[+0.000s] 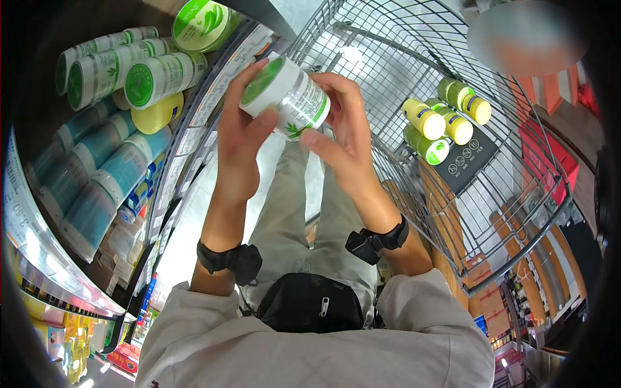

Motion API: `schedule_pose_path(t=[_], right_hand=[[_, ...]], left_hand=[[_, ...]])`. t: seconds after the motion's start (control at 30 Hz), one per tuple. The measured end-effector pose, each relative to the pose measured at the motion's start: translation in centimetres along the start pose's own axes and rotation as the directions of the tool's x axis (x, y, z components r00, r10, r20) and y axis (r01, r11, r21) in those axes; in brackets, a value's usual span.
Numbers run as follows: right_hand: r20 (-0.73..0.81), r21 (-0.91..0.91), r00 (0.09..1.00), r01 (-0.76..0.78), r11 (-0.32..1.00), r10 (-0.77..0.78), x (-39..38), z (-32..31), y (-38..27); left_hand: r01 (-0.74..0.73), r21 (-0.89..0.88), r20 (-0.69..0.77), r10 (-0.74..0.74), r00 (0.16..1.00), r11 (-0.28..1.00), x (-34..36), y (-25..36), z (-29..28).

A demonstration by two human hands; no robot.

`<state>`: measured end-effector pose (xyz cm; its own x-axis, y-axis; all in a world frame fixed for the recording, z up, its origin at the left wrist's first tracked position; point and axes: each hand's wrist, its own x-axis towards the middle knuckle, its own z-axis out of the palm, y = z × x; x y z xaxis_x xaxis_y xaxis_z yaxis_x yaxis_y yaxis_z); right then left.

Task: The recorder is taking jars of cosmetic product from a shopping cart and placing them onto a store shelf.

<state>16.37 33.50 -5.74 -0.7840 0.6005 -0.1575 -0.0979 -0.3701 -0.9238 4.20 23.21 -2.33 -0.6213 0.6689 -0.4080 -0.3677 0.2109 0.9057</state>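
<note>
A white jar (299, 102) with a green round end and a printed green leaf is held up in front of me, tilted, its green end toward the upper left. My left hand (238, 139) grips its left side, the thumb across its lower front. My right hand (346, 132) closes round the other end, with the thumb below and the fingers partly hidden behind the jar. Similar white jars with green ends (145, 83) lie in rows on the shelf at my left, close to the left hand. A larger green jar (202, 24) is at the shelf's far end.
On my right stands a wire shopping cart (388, 55). Inside it are several green jars (427, 143) and yellow containers (424, 118). Blue jars (116, 165) and a yellow one (157, 115) share the left shelf, edged by a price-label rail (217, 87). A red box (548, 155) is beyond the cart.
</note>
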Motion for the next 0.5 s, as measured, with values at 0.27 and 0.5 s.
schedule_pose_path(t=[0.27, 0.5], right_hand=[[-0.021, -0.056, 0.99, 0.135, 0.989, -0.137, 0.5, 2.5, 0.6], [0.11, 0.025, 0.986, 0.123, 0.992, -0.125, 2.2, 4.8, -0.2]], left_hand=[[-0.214, 0.098, -0.06, 0.221, 0.974, 0.972, 0.3, 0.6, -1.9], [-0.287, 0.393, -0.126, 0.36, 0.924, 0.873, -1.7, 3.3, -3.8]])
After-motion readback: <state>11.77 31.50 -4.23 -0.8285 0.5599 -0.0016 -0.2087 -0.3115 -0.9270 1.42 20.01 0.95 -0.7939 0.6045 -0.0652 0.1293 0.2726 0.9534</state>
